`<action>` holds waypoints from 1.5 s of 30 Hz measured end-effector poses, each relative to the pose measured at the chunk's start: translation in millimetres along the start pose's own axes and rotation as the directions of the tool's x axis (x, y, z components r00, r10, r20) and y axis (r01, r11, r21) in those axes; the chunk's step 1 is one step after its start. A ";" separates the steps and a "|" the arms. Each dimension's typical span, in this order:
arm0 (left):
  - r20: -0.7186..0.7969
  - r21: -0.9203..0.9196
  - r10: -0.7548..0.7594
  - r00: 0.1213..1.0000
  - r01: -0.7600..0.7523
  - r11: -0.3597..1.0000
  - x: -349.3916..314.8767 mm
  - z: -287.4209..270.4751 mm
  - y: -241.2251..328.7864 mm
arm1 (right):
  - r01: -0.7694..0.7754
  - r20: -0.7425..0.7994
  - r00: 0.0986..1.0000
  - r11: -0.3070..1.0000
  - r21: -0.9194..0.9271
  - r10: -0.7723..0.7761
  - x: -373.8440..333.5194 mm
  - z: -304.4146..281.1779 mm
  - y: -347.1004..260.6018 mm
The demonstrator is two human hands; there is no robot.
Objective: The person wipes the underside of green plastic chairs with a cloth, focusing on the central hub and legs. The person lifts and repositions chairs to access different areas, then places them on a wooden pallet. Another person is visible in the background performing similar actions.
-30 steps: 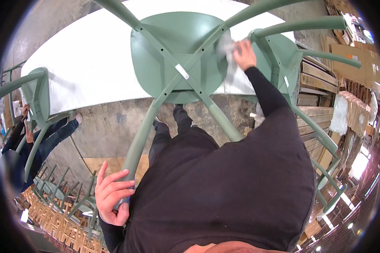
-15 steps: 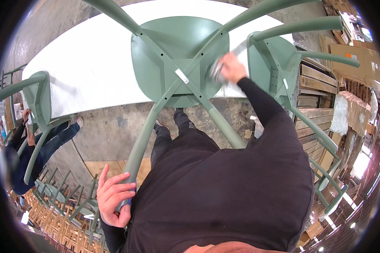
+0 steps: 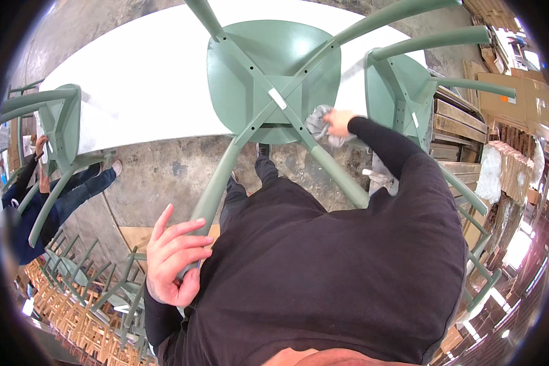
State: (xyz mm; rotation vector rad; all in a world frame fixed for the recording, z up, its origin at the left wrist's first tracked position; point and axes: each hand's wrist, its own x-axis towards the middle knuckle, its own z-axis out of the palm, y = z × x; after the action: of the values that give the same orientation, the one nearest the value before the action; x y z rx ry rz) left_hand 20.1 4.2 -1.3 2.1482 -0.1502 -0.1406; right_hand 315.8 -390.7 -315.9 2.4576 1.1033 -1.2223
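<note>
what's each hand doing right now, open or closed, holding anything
Left hand: closed around a leg of the upturned green chair.
Right hand: closed on a grey cloth, pressed against the chair's underside.

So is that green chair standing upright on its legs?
No, the green chair lies upside down on the white table, its legs pointing up.

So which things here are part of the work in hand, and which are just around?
In hand:
- upturned green chair on the white table
- grey cloth pressed to it by the right hand
- chair leg gripped by the left hand

Just around:
- second green chair
- third green chair
- stacked wooden chairs
- cardboard boxes
- another person
</note>
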 end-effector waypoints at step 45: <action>0.042 -0.119 0.204 0.978 -0.198 0.973 -22.2 7.9 -27.5 | -0.407 0.364 0.457 -0.173 0.897 0.811 1.0 171.1 -270.6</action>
State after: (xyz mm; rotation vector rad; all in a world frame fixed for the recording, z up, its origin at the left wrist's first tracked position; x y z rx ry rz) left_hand -1.6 16.4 -27.6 2.0028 -0.3808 -0.0869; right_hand 24.6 -277.0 -385.2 3.1967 -1.5692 -1.1138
